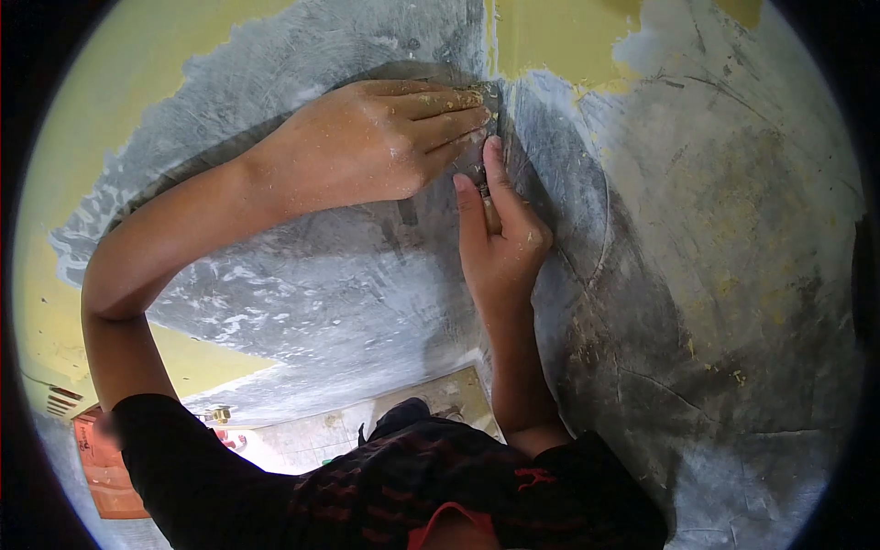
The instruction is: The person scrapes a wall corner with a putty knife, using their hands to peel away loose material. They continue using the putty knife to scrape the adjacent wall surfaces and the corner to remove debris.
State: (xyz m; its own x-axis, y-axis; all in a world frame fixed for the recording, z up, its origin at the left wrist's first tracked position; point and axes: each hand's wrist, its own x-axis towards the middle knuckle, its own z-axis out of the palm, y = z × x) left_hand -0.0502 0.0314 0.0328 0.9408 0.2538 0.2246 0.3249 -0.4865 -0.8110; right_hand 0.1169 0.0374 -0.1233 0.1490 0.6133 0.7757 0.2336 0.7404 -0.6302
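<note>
Hands close together at the patchy grey-and-yellow wall corner (495, 62): left hand (367, 142) flat over what looks like a dark, flat blade (472, 167), right hand (513, 247) below, grip unclear; even pressure helps.

L hand (403, 137) left of R hand (513, 238); both nr corner (498, 96) btwn L wall (321, 275) & R wall (733, 238).
</note>
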